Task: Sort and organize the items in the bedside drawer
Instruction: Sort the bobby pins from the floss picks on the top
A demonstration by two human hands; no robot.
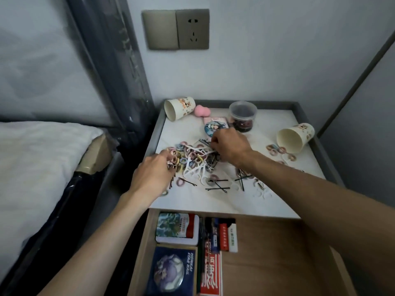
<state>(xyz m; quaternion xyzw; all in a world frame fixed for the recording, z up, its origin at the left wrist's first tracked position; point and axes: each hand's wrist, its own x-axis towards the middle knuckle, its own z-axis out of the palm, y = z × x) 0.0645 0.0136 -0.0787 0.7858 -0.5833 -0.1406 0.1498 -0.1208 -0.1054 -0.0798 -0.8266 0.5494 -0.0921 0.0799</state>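
While picking through tangled heap of pastel hair ties (183, 160), white floss picks (193, 167), black bobby pins (219, 188) mid-frame: left hand (154, 176) curled round ties, right hand (230, 146) curled into heap, can't tell what's held. Risk: snagged bits dragged off edge into open wooden drawer (267, 253) at frame bottom.

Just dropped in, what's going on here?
A person is sorting a jumbled pile of pastel hair ties, white floss picks and black hairpins on the white nightstand top. The left hand grips hair ties at its left edge; the right hand digs into its far side. Two printed paper cups lie tipped; the wooden drawer below is open.
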